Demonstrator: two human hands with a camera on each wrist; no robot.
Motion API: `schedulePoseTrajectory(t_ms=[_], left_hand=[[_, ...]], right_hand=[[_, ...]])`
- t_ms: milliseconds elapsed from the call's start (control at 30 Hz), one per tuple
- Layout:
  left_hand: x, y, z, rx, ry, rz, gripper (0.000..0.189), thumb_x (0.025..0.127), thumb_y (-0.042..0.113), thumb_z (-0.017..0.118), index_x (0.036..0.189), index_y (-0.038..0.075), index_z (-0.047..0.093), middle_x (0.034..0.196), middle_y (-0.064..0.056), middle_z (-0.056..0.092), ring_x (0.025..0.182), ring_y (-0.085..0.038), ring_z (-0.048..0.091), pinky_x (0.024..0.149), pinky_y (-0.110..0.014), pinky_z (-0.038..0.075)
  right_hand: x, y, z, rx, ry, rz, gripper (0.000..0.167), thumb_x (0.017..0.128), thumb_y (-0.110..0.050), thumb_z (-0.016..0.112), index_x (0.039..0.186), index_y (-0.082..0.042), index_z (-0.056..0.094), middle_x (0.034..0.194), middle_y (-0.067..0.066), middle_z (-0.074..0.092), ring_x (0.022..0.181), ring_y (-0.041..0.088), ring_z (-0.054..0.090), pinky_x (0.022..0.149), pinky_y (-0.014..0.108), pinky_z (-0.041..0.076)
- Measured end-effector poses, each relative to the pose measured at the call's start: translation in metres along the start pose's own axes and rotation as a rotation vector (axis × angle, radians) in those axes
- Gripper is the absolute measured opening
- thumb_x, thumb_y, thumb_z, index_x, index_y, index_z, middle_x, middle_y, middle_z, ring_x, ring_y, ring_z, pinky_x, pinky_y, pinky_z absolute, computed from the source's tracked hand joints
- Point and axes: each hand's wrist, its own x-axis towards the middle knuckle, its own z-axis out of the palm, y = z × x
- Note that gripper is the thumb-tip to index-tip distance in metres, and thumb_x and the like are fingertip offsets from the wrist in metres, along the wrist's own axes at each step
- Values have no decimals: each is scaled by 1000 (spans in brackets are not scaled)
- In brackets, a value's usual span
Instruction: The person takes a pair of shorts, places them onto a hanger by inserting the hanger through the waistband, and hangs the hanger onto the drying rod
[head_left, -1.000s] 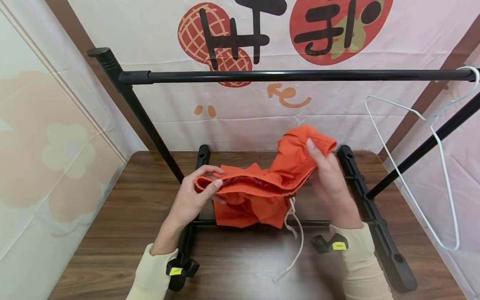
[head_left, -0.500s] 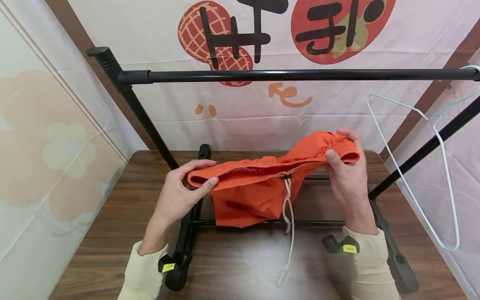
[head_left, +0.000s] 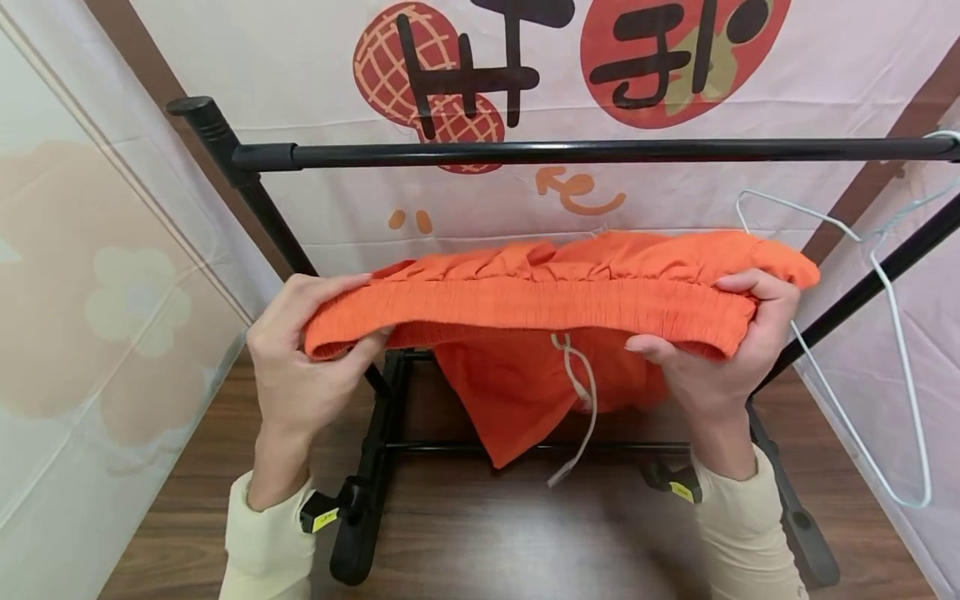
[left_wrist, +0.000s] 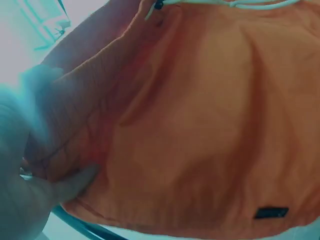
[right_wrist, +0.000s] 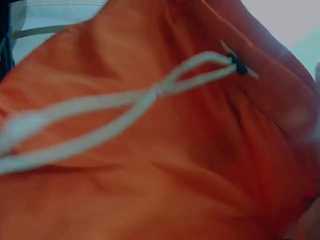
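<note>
Orange drawstring shorts (head_left: 525, 304) hang in the air between both hands, with the elastic waistband stretched sideways. My left hand (head_left: 303, 362) grips the waistband's left end, thumb on the near side and fingers behind. At the other end my right hand (head_left: 723, 367) pinches the band the same way. A pale drawstring (head_left: 581, 375) dangles from the middle of the waist; the right wrist view shows the cord (right_wrist: 150, 95) coming out beside a dark patch. In the left wrist view a small black label (left_wrist: 271, 212) sits near the lower edge of the orange cloth (left_wrist: 200, 110).
A black garment rack (head_left: 525, 153) stands on the wooden table (head_left: 510, 542), its top bar crossing beyond the shorts. From the bar's right end hangs a pale wire hanger (head_left: 903, 358). A printed cloth backdrop (head_left: 660, 200) closes off the back, with another cloth panel (head_left: 112, 375) at left.
Both hands rise and spread apart, drawing the waistband straight and lifting the shorts. The right hand has moved from a bunched part to the band's right end. The waistband now tips toward the camera.
</note>
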Motion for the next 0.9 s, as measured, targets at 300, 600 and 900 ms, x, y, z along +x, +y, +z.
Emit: schedulePoseTrajectory(t_ms=[300,600,900], left_hand=[[-26,-8,11,105,-193,-353,18,95,21,79,113,16,78,103,-3,77,85,-8,66,71,-13,54],[-53,-27,22,46,-450,-689,37,106,40,63,130,13,70,122,-13,75,99,-26,73,80,-19,60],[-59,-37,31,-96,-559,-927,44,108,43,58,139,13,63,118,-17,70,90,-19,70,79,-26,60]], right_hand=[[5,17,-32,-215,-422,496,55,77,-18,95,118,-16,57,116,-5,61,103,15,64,83,14,55],[-4,46,-44,-490,-692,891,43,94,-48,76,116,-16,57,106,-4,60,94,13,58,73,17,55],[-18,76,-51,-378,-837,1161,68,103,-67,49,132,-6,54,116,7,63,93,12,67,80,28,63]])
